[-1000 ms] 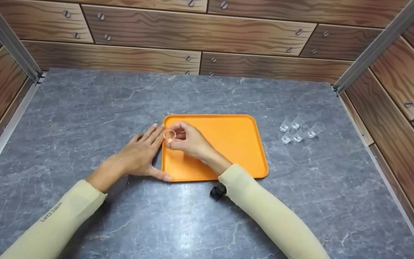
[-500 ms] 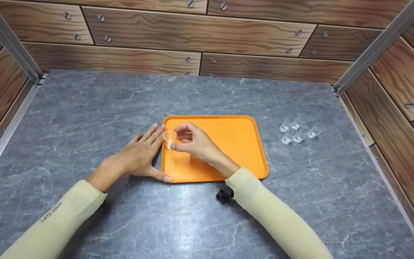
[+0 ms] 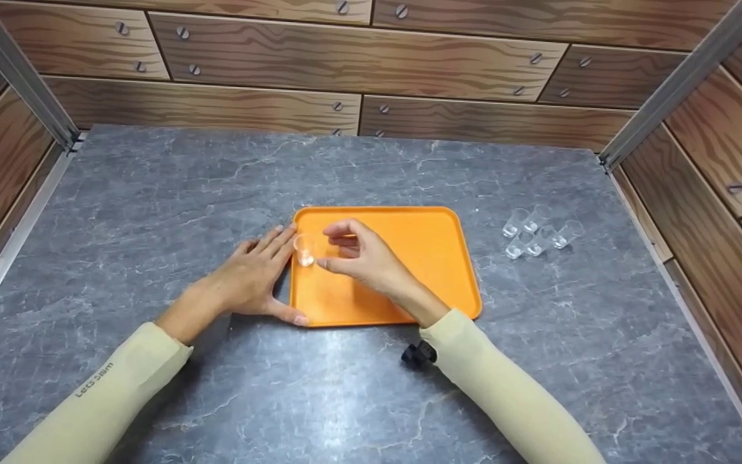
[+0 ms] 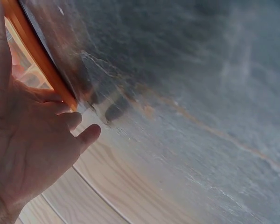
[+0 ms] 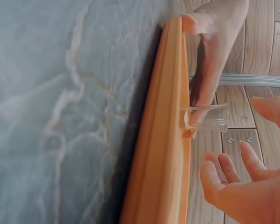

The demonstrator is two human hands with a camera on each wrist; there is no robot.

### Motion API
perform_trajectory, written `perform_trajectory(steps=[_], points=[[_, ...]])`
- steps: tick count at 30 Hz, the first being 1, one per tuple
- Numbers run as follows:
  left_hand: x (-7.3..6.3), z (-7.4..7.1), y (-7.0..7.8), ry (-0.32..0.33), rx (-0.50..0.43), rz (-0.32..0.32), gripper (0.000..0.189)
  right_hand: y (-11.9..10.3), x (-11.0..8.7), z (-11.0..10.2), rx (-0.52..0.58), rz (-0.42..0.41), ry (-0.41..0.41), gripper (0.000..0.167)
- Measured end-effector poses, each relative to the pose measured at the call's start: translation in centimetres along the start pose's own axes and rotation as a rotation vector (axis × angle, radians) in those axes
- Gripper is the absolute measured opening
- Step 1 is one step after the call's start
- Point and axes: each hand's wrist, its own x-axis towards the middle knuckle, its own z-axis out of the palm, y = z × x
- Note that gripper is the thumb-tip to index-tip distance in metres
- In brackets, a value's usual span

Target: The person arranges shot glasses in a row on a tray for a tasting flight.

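An orange tray [image 3: 403,270] lies on the table, and a small clear plastic cup [image 3: 304,251] stands upright on it near the left edge. My left hand [image 3: 252,277] rests against the tray's left rim, fingers straight and thumb at the near corner; the left wrist view shows its palm [image 4: 32,135] beside the orange edge. Just right of the cup is my right hand [image 3: 368,258], its thumb and fingers parted and holding nothing. In the right wrist view a gap shows between the cup [image 5: 207,117] and the fingers [image 5: 210,179].
Several clear cups [image 3: 538,233] stand in a cluster on the grey marbled table [image 3: 216,174], right of the tray. Wood-patterned walls [image 3: 358,58] enclose the back and sides. A black wrist camera [image 3: 419,354] hangs below the right sleeve.
My right hand has let go of the cup and drawn back to the right, its fingers parting. The cup now stands by itself on the tray. The left hand has stayed in place.
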Motion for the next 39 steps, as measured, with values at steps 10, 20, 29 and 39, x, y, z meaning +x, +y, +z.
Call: perform_trajectory(steps=[10, 20, 29, 39], points=[[0.1, 0.0, -0.1, 0.009, 0.003, 0.004, 0.142, -0.3, -1.3, -1.1, 0.010, -0.085, 0.008, 0.048], [0.3, 0.0, 0.0, -0.008, -0.017, -0.001, 0.141, -0.3, -2.9, -2.4, 0.018, -0.168, 0.061, 0.041], [0.3, -0.2, -0.1, -0.019, -0.010, -0.007, 0.142, -0.1, -4.8, -4.3, 0.085, -0.253, 0.112, 0.033], [0.0, -0.2, 0.1, -0.016, -0.014, 0.000, 0.143, 0.9, -7.0, -6.4, 0.149, -0.262, 0.201, 0.026]])
